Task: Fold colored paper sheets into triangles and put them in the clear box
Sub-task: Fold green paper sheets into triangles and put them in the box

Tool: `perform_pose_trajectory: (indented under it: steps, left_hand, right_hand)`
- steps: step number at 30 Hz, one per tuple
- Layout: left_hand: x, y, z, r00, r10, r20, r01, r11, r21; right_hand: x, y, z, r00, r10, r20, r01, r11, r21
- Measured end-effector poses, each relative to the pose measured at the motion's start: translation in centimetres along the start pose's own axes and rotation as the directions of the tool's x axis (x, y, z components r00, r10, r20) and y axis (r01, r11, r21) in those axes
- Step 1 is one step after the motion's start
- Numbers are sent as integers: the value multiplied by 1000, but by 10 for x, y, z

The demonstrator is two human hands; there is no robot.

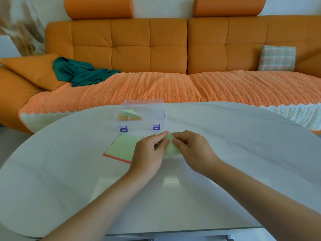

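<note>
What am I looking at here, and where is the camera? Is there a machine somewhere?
No machine here: a person works with bare hands, and the single picture comes from a camera worn on their head, looking forward and down. The left hand and right hand pinch a green sheet between them, folding it at a white table. Beside it lies a stack of sheets, green on top with a red edge beneath. Behind stands a clear box with purple latches, holding folded papers. An orange sofa fills the background.
</note>
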State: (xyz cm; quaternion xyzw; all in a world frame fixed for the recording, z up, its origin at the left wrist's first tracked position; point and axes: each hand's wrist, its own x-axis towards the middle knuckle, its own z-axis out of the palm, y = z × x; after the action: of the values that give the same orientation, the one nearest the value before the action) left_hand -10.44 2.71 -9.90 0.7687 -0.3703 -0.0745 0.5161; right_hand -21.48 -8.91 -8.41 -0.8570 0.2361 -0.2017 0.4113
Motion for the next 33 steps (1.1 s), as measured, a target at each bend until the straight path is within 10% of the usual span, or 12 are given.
perform_pose_trajectory:
  steps: [22, 33]
  left_hand:
    - [0, -3, 5, 998, 60, -1, -60, 998, 19]
    - [1, 1, 1, 991, 19, 135, -45, 982, 184]
  right_hand:
    - [0, -3, 1, 999, -41, 19, 43, 989, -139]
    - [7, -1, -8, 971, 234, 44, -234, 972, -4]
